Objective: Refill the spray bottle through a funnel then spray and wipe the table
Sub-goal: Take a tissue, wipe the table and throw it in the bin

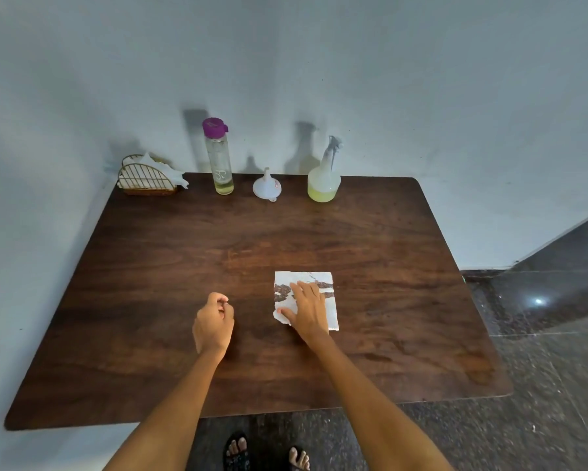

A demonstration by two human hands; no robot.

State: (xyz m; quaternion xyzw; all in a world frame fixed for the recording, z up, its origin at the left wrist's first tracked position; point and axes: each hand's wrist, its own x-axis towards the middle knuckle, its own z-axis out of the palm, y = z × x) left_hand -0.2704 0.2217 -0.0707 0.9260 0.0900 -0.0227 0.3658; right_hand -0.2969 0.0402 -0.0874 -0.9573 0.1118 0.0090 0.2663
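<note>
A clear spray bottle (323, 180) with yellow-green liquid in its lower part stands at the back of the dark wooden table (183, 266), nozzle on. Left of it a white funnel (267, 185) rests mouth down. Further left stands a tall clear bottle (219, 158) with a purple cap and a little liquid at the bottom. A white paper tissue (330, 283), damp in patches, lies flat near the table's middle. My right hand (307, 309) lies flat on it, fingers spread. My left hand (214, 322) hovers beside it, loosely curled and holding nothing.
A gold wire napkin holder (146, 178) with white napkins sits in the back left corner. The table stands against a pale wall (319, 62) at the back and left. Dark stone floor (540, 334) lies to the right and front, where my sandalled feet (265, 453) show.
</note>
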